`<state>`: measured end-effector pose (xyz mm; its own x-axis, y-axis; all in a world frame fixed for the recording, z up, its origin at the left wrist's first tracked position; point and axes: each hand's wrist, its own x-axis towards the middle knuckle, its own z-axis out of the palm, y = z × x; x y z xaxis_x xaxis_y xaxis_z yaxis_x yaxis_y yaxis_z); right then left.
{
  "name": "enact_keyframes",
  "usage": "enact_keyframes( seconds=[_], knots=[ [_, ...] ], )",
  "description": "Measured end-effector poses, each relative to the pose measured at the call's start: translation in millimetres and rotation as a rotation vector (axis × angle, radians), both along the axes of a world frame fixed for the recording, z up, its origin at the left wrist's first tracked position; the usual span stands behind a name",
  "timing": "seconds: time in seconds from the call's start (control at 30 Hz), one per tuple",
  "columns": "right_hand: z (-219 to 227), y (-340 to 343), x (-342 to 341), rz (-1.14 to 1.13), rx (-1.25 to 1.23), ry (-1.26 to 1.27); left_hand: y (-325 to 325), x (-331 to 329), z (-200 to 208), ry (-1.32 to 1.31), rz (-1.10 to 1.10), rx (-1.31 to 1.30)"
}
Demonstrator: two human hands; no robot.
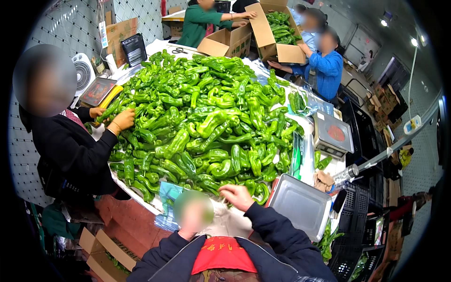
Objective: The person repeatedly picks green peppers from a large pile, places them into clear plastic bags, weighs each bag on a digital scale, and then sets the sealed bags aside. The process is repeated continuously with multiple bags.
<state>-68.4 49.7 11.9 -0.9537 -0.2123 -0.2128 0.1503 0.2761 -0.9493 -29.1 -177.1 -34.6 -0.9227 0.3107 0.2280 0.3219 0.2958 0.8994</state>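
A large heap of long green peppers (202, 117) covers the white-topped table in front of me. My left hand (191, 217) is low at the table's near edge, beside a blue-and-clear plastic bag (168, 202). A blur hides its fingers; some green shows next to them. Just right of it, my right hand (238, 197) is at the near edge of the heap. Its fingers are curled together by the nearest peppers, and what they pinch, if anything, is too small to make out. A grey scale tray (300, 204) lies right of this hand.
At left a person's gloved hand (123, 120) is on the peppers. Across the table, people handle a cardboard box (263, 35) of peppers. A second scale (332, 134) and a glass jar (347, 173) stand right. Black crates (350, 211) are stacked beyond; an open carton (105, 256) is low left.
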Motion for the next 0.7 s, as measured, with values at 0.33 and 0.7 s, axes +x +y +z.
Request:
enact_keyframes(
  seconds=[0.33,0.7],
  knots=[
    [37,18,-165,-0.165,0.708,0.775,-11,-5,-77,0.017,0.012,-0.093],
    [47,-1,-218,-0.047,0.728,0.853,-12,-5,-69,-0.023,0.026,-0.118]
  ],
)
